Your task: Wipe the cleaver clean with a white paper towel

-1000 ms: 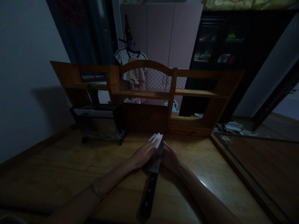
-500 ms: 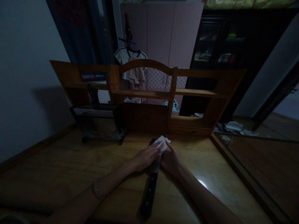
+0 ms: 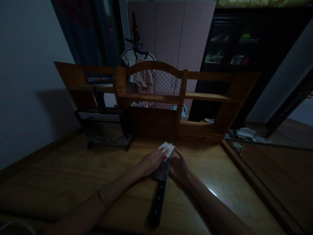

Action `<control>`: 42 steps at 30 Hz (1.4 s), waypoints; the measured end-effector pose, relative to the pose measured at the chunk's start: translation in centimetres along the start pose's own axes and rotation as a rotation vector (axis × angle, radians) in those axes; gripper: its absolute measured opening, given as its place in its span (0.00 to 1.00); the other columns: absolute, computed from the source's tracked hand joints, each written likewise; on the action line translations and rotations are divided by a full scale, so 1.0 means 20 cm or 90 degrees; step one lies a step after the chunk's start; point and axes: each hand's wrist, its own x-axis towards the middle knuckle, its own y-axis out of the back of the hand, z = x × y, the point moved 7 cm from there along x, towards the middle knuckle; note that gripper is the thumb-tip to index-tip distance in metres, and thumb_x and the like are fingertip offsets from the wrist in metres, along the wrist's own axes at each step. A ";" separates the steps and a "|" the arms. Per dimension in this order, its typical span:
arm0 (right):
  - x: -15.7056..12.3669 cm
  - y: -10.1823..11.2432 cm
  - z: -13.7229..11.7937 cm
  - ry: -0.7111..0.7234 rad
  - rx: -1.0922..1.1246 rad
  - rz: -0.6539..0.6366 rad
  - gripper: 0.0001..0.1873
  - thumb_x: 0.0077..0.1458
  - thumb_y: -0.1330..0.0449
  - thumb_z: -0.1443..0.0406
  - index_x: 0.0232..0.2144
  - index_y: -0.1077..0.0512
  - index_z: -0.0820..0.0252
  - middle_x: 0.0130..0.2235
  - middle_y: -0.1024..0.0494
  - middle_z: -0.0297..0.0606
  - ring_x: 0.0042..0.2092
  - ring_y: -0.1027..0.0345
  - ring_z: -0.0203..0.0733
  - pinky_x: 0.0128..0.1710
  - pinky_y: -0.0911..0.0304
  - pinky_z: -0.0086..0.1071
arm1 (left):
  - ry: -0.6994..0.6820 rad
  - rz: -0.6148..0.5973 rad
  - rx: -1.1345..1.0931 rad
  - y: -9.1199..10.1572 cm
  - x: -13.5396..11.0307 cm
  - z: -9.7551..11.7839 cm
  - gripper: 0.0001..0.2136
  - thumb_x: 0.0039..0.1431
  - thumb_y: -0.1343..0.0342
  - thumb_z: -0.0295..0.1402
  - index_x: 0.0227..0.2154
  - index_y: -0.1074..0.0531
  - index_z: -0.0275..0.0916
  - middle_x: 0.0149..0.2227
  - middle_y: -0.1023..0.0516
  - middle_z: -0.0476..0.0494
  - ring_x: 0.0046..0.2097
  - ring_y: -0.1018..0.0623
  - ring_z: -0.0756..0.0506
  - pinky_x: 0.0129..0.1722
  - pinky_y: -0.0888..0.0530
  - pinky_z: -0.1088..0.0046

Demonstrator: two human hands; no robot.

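A kitchen knife with a broad cleaver-like blade (image 3: 162,171) and a black riveted handle (image 3: 157,202) points away from me over the table, handle end nearest. On the far part of the blade lies a white tissue (image 3: 167,147). My left hand (image 3: 153,161) presses the tissue to the blade, its fingers stretched over it and together. Along the blade's right edge, my right hand (image 3: 180,168) grips the knife, thumb up near the tip by the tissue. Its other fingers are mostly hidden behind the blade.
A black knife block (image 3: 105,129) with one black-handled knife (image 3: 99,100) in it stands at the back left of the wooden table (image 3: 97,176). A wooden shelf unit (image 3: 151,98) runs along the back edge. A raised wooden edge (image 3: 246,173) borders the right side.
My left hand and the tissue have shifted slightly left across the blade, so more of the blade shows. My right hand stays almost in place.
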 end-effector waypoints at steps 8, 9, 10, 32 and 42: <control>-0.01 -0.01 0.01 -0.023 -0.005 0.012 0.24 0.63 0.49 0.53 0.44 0.28 0.70 0.37 0.19 0.48 0.42 0.24 0.49 0.46 0.31 0.41 | 0.124 0.047 0.076 -0.02 -0.04 -0.25 0.24 0.73 0.68 0.44 0.64 0.39 0.44 0.63 0.33 0.44 0.62 0.32 0.42 0.62 0.36 0.61; -0.01 -0.01 0.01 -0.023 -0.008 0.011 0.24 0.63 0.49 0.53 0.44 0.28 0.70 0.37 0.19 0.48 0.42 0.24 0.50 0.46 0.31 0.41 | 0.127 0.052 0.074 -0.02 -0.04 -0.25 0.25 0.73 0.68 0.44 0.65 0.40 0.43 0.63 0.34 0.43 0.63 0.32 0.41 0.62 0.37 0.60; -0.01 -0.01 0.00 -0.022 -0.011 0.012 0.24 0.63 0.49 0.53 0.43 0.27 0.70 0.37 0.19 0.48 0.42 0.24 0.50 0.46 0.31 0.42 | 0.131 0.060 0.063 -0.01 -0.04 -0.25 0.25 0.73 0.69 0.44 0.65 0.42 0.43 0.64 0.35 0.43 0.64 0.34 0.42 0.63 0.38 0.61; 0.00 0.02 0.00 -0.007 0.018 0.001 0.23 0.60 0.46 0.54 0.49 0.31 0.66 0.43 0.20 0.48 0.47 0.26 0.49 0.48 0.32 0.42 | -0.054 -0.072 0.015 -0.04 -0.01 0.03 0.26 0.72 0.67 0.47 0.69 0.54 0.47 0.71 0.57 0.50 0.71 0.56 0.44 0.70 0.53 0.60; 0.00 0.04 -0.01 0.009 0.042 0.034 0.16 0.60 0.44 0.55 0.42 0.29 0.62 0.38 0.19 0.42 0.41 0.24 0.45 0.47 0.32 0.40 | -0.111 -0.096 0.041 -0.05 -0.02 0.10 0.26 0.73 0.69 0.45 0.70 0.59 0.46 0.71 0.59 0.50 0.71 0.58 0.46 0.70 0.55 0.61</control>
